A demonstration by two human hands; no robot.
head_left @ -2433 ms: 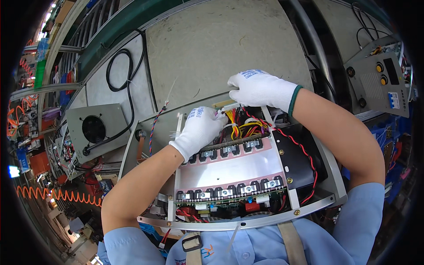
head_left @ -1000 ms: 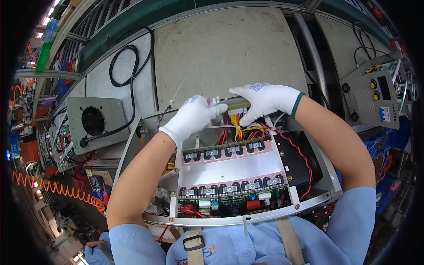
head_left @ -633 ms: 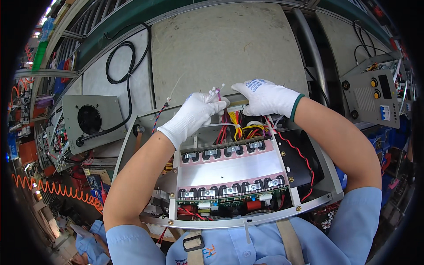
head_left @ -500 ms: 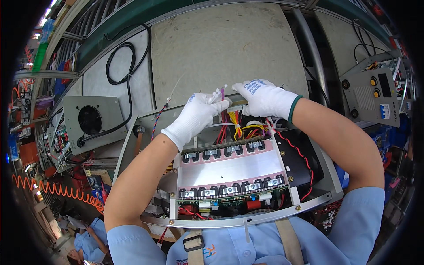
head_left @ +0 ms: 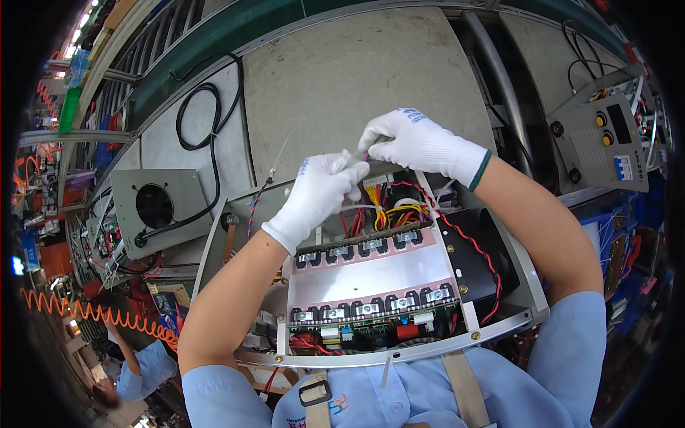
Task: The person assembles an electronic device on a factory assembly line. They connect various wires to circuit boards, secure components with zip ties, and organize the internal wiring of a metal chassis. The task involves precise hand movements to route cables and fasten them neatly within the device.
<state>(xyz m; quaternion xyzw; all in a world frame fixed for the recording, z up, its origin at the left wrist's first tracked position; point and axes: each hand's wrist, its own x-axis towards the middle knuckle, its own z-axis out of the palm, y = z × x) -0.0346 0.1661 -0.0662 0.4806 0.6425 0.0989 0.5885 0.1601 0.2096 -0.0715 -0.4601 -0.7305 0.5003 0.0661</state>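
Both my hands wear white gloves and meet above the far edge of an open grey metal chassis [head_left: 526, 314]. My left hand [head_left: 314, 187] is closed in a pinch on a thin purple wire [head_left: 367, 157]. Fingertips of my right hand [head_left: 421, 144] pinch at the same wire's end from the right; the small white connector there is mostly covered. Below the hands, yellow wires [head_left: 376, 203] and red ones are bundled inside the chassis. Nearer me lies a silver heatsink plate [head_left: 357, 272] with rows of clamped black components. A twisted red wire [head_left: 474, 250] runs along the right side.
At left stands a grey unit with a black fan [head_left: 154, 205] and a coiled black cable [head_left: 214, 132]. Another grey unit with yellow knobs [head_left: 606, 137] is at right. An orange spiral hose [head_left: 93, 310] hangs at lower left, near a person in blue [head_left: 146, 371].
My right hand has come in to the wire's end, with its fingertips now pinched together there. The white connector, visible before, is now mostly covered. The view has shifted slightly.
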